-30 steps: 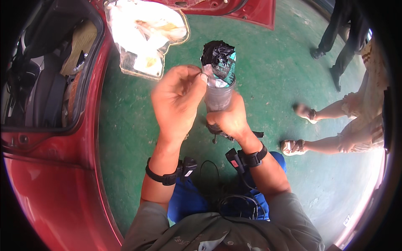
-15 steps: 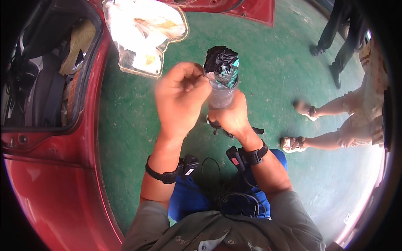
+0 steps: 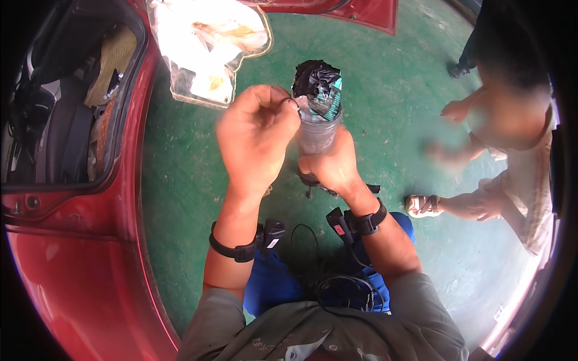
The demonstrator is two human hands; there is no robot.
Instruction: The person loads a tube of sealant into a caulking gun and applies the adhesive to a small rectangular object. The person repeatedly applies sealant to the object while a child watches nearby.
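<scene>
My right hand is wrapped round a clear plastic cup-like container. Crumpled black plastic film and a teal printed wrapper stick up out of its top. The container's lower end is hidden behind my fingers. Just left of its rim, my left hand is closed in a pinch. Something small and dark shows at those fingertips, too small to name. A dark object with thin black parts shows beneath my right hand; whether I hold it cannot be told.
On the left stands a red car body with an open doorway. A door panel with clear film is at the upper left. Another person bends low on the right, hands toward the green floor. Black cables lie over my lap.
My left hand has shifted slightly left and up, its fingertips slightly apart from the container. On the right, the other person has bent down and reached toward the floor.
</scene>
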